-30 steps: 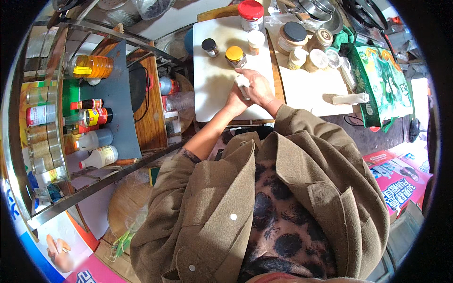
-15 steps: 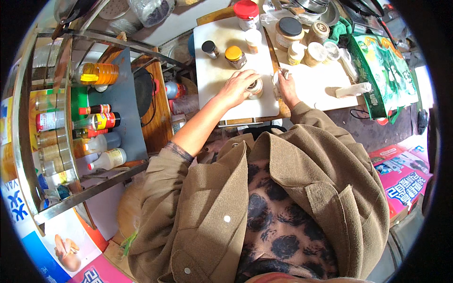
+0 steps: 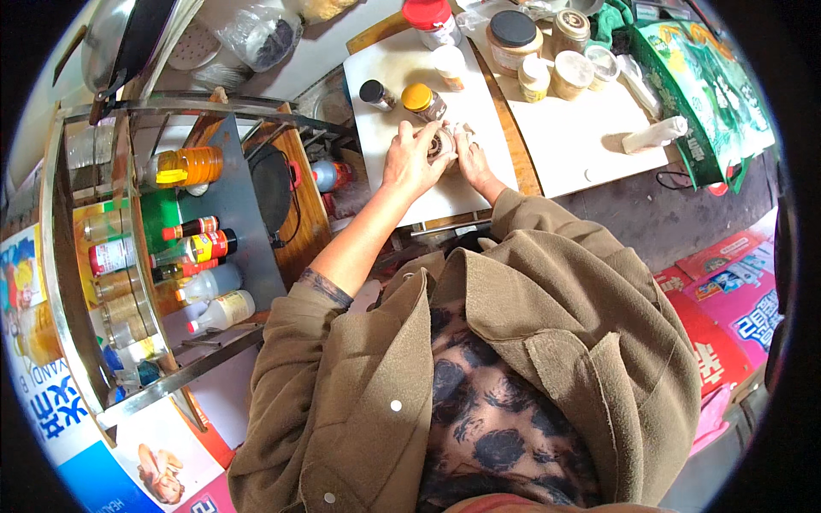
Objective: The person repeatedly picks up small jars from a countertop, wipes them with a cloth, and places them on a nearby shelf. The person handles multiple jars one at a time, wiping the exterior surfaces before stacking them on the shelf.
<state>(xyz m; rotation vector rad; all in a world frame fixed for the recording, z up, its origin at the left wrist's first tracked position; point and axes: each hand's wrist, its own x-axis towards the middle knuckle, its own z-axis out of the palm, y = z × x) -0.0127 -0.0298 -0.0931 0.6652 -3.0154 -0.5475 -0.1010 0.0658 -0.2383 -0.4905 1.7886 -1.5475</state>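
On the white board (image 3: 487, 192) in front of me stands a small round jar (image 3: 441, 145) with a patterned top. My left hand (image 3: 409, 161) is closed around the jar's left side. My right hand (image 3: 477, 162) is against its right side, fingers pressed together on a whitish, cloth-like piece (image 3: 463, 132), mostly hidden by the fingers. Just beyond the hands stand a jar with a yellow lid (image 3: 421, 100), a black-capped jar (image 3: 376, 95) and a white-lidged container (image 3: 448, 67). A red-lidded tub (image 3: 432, 20) is at the board's far edge.
To the right, a second white surface (image 3: 569, 141) holds several lidded jars, including a black-lidded one (image 3: 514, 41), and a white box-shaped item (image 3: 655, 135). A green bag (image 3: 710, 94) stands beyond them. On my left, a metal rack (image 3: 68, 282) holds bottles, among them an oil bottle (image 3: 188, 167).
My right hand has moved left with the whitish piece, from beside the board's right edge to the jar. My left hand stays on the jar. The whole view has shifted slightly.
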